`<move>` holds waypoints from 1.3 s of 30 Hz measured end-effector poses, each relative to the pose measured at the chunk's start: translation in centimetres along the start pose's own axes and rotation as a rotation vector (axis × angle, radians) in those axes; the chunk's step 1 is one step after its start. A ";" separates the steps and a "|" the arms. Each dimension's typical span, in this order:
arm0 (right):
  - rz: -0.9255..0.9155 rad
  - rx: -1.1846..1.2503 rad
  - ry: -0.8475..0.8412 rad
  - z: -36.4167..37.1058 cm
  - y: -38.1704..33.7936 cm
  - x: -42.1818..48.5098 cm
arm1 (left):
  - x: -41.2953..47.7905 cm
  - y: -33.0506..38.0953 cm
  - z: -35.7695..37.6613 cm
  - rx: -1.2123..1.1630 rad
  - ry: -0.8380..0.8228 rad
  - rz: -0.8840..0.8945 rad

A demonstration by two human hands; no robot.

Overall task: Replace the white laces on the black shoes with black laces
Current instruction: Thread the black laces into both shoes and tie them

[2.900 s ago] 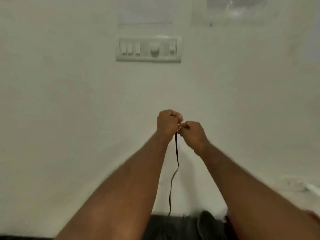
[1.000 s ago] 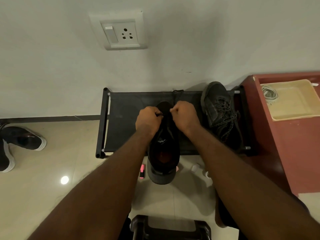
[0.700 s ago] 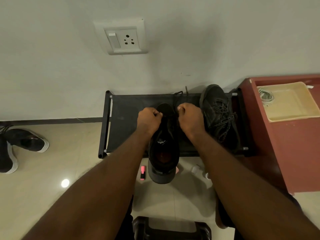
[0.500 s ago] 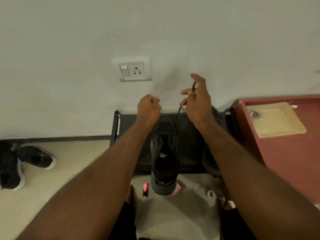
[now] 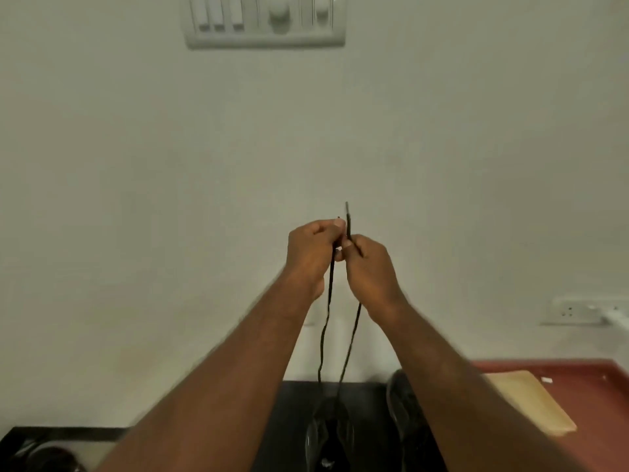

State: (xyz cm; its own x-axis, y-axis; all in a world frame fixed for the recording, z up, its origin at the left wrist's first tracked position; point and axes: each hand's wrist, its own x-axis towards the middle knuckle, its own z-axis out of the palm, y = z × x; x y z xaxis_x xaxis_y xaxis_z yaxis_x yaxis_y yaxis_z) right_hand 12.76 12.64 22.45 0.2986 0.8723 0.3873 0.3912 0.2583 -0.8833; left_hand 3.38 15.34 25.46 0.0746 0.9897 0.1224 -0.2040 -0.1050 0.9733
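Both hands are raised in front of the wall, close together. My left hand pinches one end of the black lace, and my right hand pinches the other end, whose tip sticks up above the fingers. The two strands hang down taut to a black shoe on the dark rack at the bottom of the view. A second black shoe with black lacing stands to its right, partly hidden by my right forearm.
A red table with a beige tray stands at the lower right. A switch panel is high on the wall, and a socket sits at the right. Another dark shoe lies at the bottom left.
Both hands rose from the shoe on the rack, drawing the two lace ends upward and together. The view tilted up from the floor to the wall.
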 end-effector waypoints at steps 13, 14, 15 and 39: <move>-0.032 -0.122 -0.130 -2.0 -3.4 -1.3 | -3.3 3.4 0.8 -0.015 0.036 0.040; -0.026 -0.122 -0.142 -2.0 -3.4 -1.3 | -3.3 3.3 0.7 -0.019 0.036 0.043; -0.022 -0.120 -0.154 -1.9 -3.3 -1.3 | -3.4 3.2 0.6 -0.019 0.037 0.045; 0.077 0.056 -0.081 -4.4 -7.1 1.3 | -2.1 1.8 0.4 0.621 0.118 0.435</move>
State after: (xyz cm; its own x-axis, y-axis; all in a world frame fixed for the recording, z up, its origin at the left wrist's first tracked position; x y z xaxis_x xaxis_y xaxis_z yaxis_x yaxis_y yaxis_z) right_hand 14.23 10.07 30.35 0.2535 0.9207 0.2967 0.3198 0.2097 -0.9240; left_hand 3.26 13.03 27.05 0.0011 0.8467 0.5321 0.3974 -0.4886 0.7767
